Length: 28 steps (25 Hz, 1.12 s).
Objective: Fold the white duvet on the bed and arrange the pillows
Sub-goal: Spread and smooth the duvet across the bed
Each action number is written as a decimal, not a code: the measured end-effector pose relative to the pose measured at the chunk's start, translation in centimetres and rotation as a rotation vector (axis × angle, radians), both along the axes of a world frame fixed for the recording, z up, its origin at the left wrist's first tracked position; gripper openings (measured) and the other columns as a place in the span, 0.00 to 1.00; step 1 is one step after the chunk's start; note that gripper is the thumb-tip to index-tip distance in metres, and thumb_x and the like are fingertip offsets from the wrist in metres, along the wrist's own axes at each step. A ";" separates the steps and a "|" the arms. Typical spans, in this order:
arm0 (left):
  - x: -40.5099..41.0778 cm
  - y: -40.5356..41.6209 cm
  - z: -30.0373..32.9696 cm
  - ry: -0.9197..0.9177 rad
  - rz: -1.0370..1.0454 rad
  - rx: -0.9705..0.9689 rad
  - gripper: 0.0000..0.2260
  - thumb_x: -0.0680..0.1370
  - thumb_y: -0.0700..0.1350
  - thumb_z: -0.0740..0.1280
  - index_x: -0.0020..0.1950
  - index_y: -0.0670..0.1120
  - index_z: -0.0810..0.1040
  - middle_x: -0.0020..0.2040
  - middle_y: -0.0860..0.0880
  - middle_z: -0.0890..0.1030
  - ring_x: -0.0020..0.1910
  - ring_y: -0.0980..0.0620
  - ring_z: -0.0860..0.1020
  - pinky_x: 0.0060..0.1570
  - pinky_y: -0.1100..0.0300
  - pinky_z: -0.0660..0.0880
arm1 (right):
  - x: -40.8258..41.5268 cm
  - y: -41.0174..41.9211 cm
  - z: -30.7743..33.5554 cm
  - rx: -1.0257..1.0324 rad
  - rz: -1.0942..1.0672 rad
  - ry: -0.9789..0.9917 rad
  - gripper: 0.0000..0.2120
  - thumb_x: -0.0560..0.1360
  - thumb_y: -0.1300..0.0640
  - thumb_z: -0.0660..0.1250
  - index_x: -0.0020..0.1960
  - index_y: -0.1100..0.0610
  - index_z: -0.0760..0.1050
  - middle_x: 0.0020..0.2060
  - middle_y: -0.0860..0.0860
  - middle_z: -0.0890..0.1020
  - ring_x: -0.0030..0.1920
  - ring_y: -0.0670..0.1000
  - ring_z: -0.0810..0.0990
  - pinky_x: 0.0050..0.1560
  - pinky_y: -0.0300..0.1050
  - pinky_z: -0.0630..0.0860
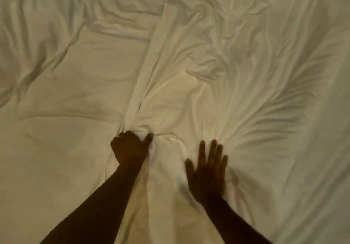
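Two bare forearms reach over one rumpled white duvet filling the view.
Left hand grips a bunched fold; right hand lies flat, fingers spread, just beside it.

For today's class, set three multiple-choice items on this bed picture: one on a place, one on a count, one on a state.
1. Where does the left hand grip the wrinkled white fabric duvet?
A. at the near end of a long raised fold
B. at its far edge
C. nowhere

2. How many pillows show?
A. two
B. one
C. none

3. How is the right hand?
A. fist, holding nothing
B. flat on the duvet, fingers spread
C. lifted, pinching cloth

Key: 1 A, the fold runs up from its curled fingers; 2 C, only duvet fills the view; 3 B, its straight fingers lie on the cloth.
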State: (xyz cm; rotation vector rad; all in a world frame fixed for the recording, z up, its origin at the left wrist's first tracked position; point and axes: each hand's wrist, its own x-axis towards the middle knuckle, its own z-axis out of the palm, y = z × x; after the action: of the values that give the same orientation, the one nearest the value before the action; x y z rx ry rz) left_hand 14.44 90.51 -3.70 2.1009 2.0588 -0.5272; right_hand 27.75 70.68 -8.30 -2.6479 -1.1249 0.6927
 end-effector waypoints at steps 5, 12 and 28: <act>-4.3 3.3 -5.8 -0.232 -0.254 0.061 0.25 0.81 0.63 0.52 0.54 0.42 0.75 0.45 0.36 0.81 0.47 0.35 0.79 0.52 0.45 0.71 | -2.4 0.2 -4.2 -0.062 0.079 -0.150 0.38 0.77 0.36 0.55 0.81 0.52 0.49 0.80 0.58 0.47 0.80 0.58 0.43 0.76 0.64 0.51; -6.7 4.0 -11.1 -0.332 -0.477 0.247 0.26 0.82 0.59 0.50 0.54 0.38 0.76 0.40 0.31 0.79 0.42 0.34 0.77 0.53 0.45 0.66 | -3.2 0.9 -6.9 -0.018 0.072 -0.389 0.37 0.78 0.38 0.55 0.81 0.55 0.52 0.80 0.61 0.52 0.80 0.59 0.47 0.77 0.62 0.48; -12.9 5.9 2.0 -0.497 -0.587 0.174 0.28 0.81 0.63 0.54 0.48 0.38 0.75 0.53 0.31 0.78 0.54 0.32 0.76 0.56 0.44 0.71 | -21.1 -9.7 -1.4 -0.022 -0.042 -0.111 0.34 0.81 0.37 0.45 0.81 0.53 0.43 0.81 0.55 0.43 0.80 0.55 0.42 0.79 0.59 0.43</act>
State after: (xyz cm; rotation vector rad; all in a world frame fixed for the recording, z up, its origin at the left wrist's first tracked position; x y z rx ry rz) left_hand 1.55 96.43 -1.72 2.5973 1.2520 0.1265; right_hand 6.68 60.98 -9.73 -2.7504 -1.0908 0.5606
